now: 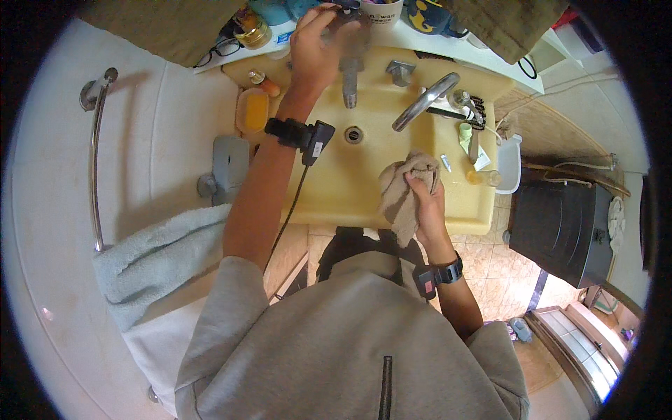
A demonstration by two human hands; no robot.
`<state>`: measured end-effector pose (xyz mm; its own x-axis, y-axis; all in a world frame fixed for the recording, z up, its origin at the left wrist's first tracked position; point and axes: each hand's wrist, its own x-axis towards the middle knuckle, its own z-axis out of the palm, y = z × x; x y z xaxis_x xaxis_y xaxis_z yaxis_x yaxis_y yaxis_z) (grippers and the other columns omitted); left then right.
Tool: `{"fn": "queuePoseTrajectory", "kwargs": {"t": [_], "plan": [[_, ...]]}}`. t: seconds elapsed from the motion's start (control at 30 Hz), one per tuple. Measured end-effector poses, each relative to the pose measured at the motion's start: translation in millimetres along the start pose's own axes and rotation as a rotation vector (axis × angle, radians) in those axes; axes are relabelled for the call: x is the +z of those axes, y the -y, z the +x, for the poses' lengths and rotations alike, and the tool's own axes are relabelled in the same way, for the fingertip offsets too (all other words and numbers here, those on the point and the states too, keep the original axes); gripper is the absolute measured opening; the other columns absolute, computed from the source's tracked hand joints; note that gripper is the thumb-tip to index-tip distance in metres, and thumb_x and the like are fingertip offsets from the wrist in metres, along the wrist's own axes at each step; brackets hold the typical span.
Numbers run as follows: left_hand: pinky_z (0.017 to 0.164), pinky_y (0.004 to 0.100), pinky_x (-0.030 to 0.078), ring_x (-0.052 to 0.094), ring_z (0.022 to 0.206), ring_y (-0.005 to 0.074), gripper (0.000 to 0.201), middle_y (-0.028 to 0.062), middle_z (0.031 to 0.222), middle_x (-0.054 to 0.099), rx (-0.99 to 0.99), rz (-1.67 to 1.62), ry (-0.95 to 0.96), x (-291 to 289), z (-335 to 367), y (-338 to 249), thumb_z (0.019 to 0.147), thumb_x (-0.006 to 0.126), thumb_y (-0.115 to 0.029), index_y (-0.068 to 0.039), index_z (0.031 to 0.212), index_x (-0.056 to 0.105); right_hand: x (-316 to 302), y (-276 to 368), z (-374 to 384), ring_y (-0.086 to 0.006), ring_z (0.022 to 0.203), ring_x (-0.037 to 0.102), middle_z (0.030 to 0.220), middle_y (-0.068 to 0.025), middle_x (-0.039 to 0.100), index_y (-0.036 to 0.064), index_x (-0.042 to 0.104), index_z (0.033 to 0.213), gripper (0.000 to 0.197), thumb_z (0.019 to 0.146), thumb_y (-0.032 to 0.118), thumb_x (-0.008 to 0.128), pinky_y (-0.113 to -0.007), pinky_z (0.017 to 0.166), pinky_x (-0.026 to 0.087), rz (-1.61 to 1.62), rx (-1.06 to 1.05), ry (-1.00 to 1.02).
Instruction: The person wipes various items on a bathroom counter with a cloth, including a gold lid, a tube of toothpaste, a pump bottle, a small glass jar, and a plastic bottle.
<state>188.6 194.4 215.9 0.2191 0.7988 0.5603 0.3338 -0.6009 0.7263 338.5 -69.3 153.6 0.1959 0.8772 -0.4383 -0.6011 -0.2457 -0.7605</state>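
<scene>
Two hands are at work over the pale yellow ceramic washbasin (364, 185). Nearest the body, the right hand (425, 203) holds a crumpled beige cloth (400, 192), fingers clamped around its upper fold; the cloth hangs over the front half of the bowl, just above the front rim. The bowl around the round metal drain (354, 134) looks dry and free of suds, so wiping there appears largely done, as far as can be judged. Farther back, the left hand (315, 49) reaches to the grey metal tap body (350, 73) at the rear wall, fingers closed on its top; this part is blurred, so the exact grip cannot be told. The tap and rear ledge appear to be what is left.

Open room is limited. A curved chrome spout (425, 101) crosses the right rear of the bowl, and small bottles crowd the right edge. An orange soap bar in its dish (253, 110) sits at the left rim. A grey towel (157, 262) drapes the white tub edge on the left.
</scene>
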Motion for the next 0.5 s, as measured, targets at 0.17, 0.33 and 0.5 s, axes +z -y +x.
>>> {"fn": "queuePoseTrajectory", "kwargs": {"t": [0.17, 0.33, 0.5], "plan": [[0.081, 0.0334, 0.050, 0.063, 0.096, 0.0262, 0.037, 0.0154, 0.108, 0.063, 0.171, 0.136, -0.206, 7, 8, 18, 0.094, 0.068, -0.025, 0.008, 0.110, 0.062, 16, 16, 3, -0.0155, 0.097, 0.063, 0.108, -0.0067, 0.066, 0.0011, 0.056, 0.122, 0.033, 0.093, 0.014, 0.065, -0.030, 0.087, 0.051, -0.123, -0.076, 0.059], [0.077, 0.0331, 0.052, 0.068, 0.086, 0.0248, 0.038, 0.0167, 0.099, 0.068, -0.029, 0.012, -0.131, 3, 14, -11, 0.090, 0.072, -0.023, 0.005, 0.114, 0.062, 24, 39, 24, -0.0130, 0.096, 0.061, 0.106, -0.0061, 0.066, -0.0012, 0.057, 0.121, 0.036, 0.091, 0.015, 0.067, -0.029, 0.086, 0.049, -0.371, -0.268, 0.252], [0.078, 0.0350, 0.053, 0.067, 0.088, 0.0272, 0.042, 0.0181, 0.098, 0.067, -0.180, 0.126, -0.089, -1, 8, -35, 0.088, 0.074, -0.024, 0.004, 0.117, 0.061, 41, 55, 36, -0.0131, 0.096, 0.061, 0.107, -0.0068, 0.066, -0.0017, 0.057, 0.122, 0.036, 0.091, 0.013, 0.066, -0.029, 0.086, 0.049, -0.384, -0.319, 0.245]]}}
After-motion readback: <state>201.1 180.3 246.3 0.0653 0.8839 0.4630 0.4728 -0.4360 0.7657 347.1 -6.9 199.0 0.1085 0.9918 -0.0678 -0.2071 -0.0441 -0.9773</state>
